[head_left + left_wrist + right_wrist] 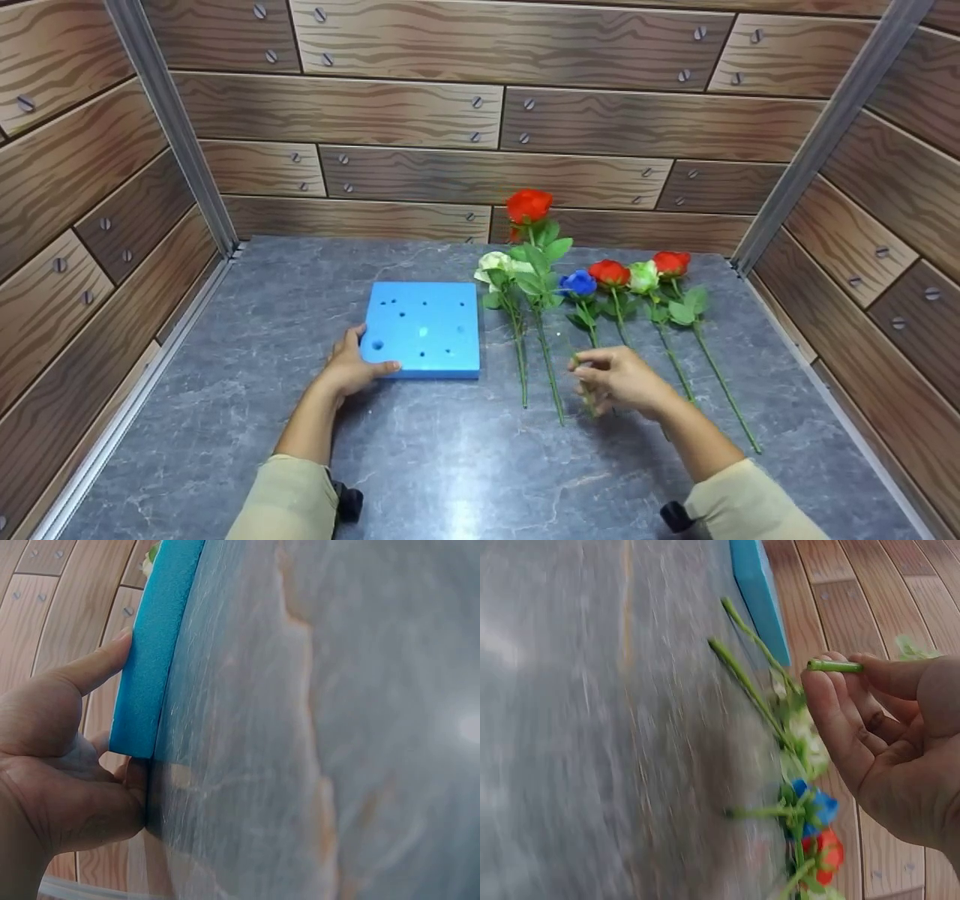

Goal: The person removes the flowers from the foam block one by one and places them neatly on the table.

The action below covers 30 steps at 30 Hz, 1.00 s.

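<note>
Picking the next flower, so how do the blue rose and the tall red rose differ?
The blue rose is blue; the tall red rose is red. The blue rose's stem looks shorter, and its bloom lies nearer the person than the tall red rose's. The right hand hovers over the blue rose's stem end, while the tall red rose lies untouched. Both lie flat with green leaves.

My left hand point(352, 367) lies low with thumb out; my right hand point(619, 379) hovers, fingertips point(832, 690) pinched together.
</note>
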{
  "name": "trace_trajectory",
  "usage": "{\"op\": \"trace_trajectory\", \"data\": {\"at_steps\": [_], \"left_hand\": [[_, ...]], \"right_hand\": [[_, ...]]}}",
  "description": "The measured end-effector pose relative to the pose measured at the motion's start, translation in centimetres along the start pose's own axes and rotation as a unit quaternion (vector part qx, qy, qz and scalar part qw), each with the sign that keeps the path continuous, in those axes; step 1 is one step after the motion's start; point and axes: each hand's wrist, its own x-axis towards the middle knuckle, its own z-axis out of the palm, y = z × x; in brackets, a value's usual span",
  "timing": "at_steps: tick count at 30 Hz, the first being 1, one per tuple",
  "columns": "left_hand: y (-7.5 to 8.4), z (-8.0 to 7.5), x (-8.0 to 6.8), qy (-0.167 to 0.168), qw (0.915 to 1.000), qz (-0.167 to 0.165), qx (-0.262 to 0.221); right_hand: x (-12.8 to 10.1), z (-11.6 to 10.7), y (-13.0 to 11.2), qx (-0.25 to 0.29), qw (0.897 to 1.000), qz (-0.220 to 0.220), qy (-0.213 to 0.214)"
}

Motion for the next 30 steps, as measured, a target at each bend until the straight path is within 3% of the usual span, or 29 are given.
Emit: {"op": "trace_trajectory", "data": {"at_steps": [13,30], "left_hand": [[0.0,0.0,-0.2,0.003,1.0,0.001,0.005],[-0.2,0.0,-0.2,-0.005,1.0,0.0,-0.005]], "right_hand": [[-3.2,-5.4,1.8,-0.018,0.999,0.024,-0.018],[-7.8,-12.9,6.4,0.012,0.998,0.06,-0.01]]}}
